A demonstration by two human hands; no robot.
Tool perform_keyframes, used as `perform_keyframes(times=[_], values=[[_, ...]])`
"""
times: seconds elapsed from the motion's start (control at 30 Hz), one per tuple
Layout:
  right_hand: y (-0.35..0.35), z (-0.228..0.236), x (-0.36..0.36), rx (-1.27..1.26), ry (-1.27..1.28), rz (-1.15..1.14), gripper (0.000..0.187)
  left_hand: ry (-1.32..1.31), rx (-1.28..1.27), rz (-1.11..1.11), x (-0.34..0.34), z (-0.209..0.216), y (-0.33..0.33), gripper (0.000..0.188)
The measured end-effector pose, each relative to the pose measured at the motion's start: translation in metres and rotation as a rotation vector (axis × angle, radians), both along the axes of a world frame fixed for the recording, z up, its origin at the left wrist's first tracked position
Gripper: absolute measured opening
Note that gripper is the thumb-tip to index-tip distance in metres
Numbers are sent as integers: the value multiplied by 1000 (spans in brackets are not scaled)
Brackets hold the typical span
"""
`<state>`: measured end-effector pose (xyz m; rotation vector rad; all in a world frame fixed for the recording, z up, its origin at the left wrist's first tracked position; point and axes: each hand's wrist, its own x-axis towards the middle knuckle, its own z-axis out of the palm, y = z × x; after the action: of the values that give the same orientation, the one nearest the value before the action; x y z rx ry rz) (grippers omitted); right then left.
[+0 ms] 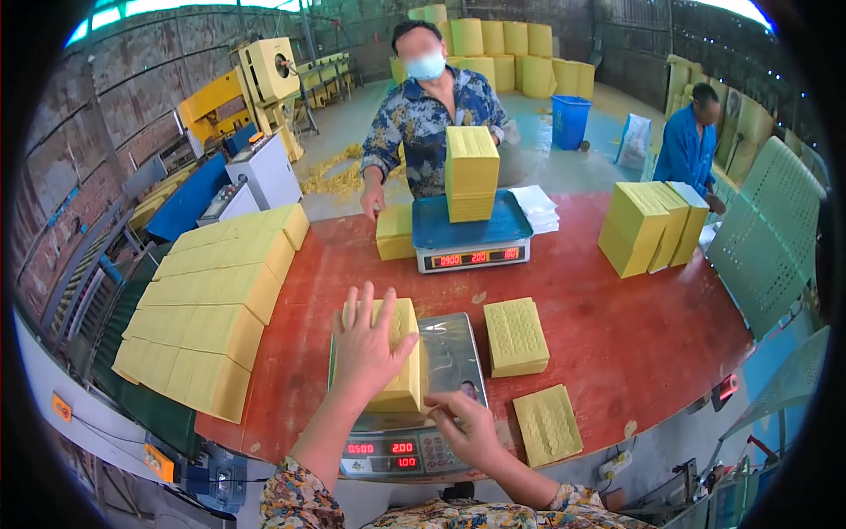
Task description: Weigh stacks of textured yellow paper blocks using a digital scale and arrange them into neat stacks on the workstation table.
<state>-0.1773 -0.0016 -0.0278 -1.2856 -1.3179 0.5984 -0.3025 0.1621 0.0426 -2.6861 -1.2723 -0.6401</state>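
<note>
My left hand (370, 348) lies with spread fingers on top of a tall stack of yellow paper sheets (402, 388). That stack stands on the metal pan of a digital scale (455, 344) with a lit red display. Close to the stack's near right corner is my right hand (469, 430), its fingers curled in and nothing visible in them. Whether its fingertips touch the paper I cannot tell. Two lower bundles of embossed yellow paper, one farther away (515, 337) and one nearer (548, 426), rest to the right of the scale.
Opposite, a masked person (436, 123) stands behind a blue-topped scale (432, 225) bearing another yellow stack (471, 176). Many yellow blocks (211, 304) line the red table's (608, 344) left side. More stacks (639, 225) stand at right, near a second person (687, 145) in blue.
</note>
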Motion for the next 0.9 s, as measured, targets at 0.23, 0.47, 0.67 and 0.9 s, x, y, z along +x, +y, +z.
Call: perform_keyframes(times=[0.23,0.47,0.67,0.9], values=[[12,37,-10,267,-119,16,27,162,-45,-2,3,-21,5,74],[45,32,-29,500,-352,-11,36,151,-101,22,1,-24,10,73],[40,35,-29,460,-363,-34,37,156,-76,21,4,-29,14,75],[40,38,-25,447,-363,-21,33,96,-29,3,3,-37,18,74]])
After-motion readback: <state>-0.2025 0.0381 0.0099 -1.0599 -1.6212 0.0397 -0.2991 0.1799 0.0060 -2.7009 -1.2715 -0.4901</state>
